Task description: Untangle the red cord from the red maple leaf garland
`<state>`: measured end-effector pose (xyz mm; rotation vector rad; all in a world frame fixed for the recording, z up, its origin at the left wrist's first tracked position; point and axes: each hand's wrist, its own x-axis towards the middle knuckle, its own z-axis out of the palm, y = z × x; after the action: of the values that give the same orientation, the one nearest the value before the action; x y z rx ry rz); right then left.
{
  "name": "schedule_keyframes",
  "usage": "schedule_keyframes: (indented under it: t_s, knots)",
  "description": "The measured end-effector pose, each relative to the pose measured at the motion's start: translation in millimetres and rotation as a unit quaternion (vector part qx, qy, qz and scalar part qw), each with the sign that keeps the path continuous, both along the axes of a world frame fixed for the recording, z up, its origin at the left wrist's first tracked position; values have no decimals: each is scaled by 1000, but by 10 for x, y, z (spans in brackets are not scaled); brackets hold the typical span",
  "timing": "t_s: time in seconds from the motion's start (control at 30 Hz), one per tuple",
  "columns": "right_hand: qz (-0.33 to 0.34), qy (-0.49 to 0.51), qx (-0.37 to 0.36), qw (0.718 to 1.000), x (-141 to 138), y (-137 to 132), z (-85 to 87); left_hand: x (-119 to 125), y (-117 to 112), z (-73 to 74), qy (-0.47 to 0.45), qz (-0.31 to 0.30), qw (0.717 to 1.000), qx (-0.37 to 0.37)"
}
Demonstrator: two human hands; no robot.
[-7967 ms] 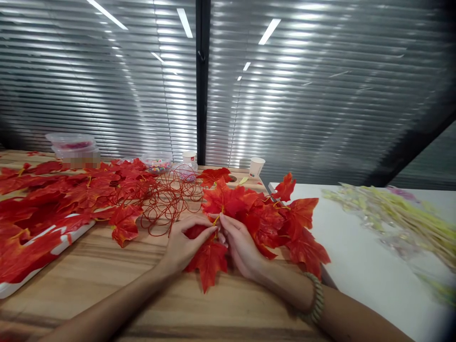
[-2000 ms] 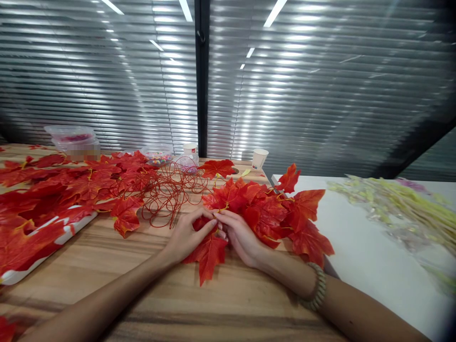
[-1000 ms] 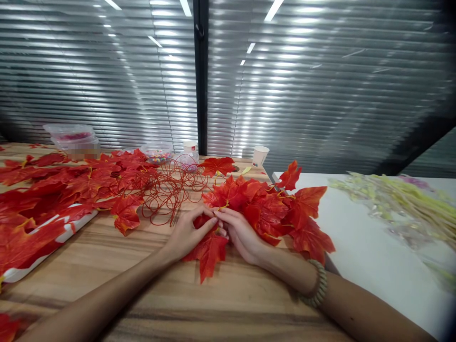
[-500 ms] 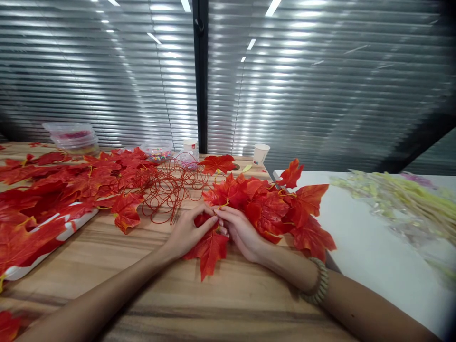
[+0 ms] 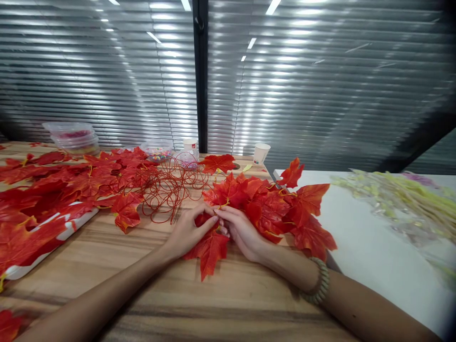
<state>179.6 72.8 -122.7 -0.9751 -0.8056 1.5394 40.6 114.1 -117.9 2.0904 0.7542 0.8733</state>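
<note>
Fingertips (image 5: 213, 220) closer together than earlier, left hand (image 5: 188, 231) and right hand (image 5: 245, 235) pinching thin yellow stem (image 5: 223, 205), jagged, glossy red leaves (image 5: 268, 210)

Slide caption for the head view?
Left hand and right hand meet at a red maple-shaped leaf above a brown wood-grained table.

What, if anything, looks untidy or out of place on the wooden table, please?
The thin red cord stands out: rather than being neatly wound, it lies in a loose, tangled heap, partly over the red maple-shaped leaves.
</note>
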Motion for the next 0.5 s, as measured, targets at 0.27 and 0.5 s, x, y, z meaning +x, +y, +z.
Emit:
schedule_keyframes:
  t_s: [0.27,0.5]
  knots:
    - [2,-2,-8,1000,-3,-6,15,4,4,3,6,1,1000,4]
    - [-1,-16,-5,1000,-2,-22,49,-14,4,-15,22,-3,999,26]
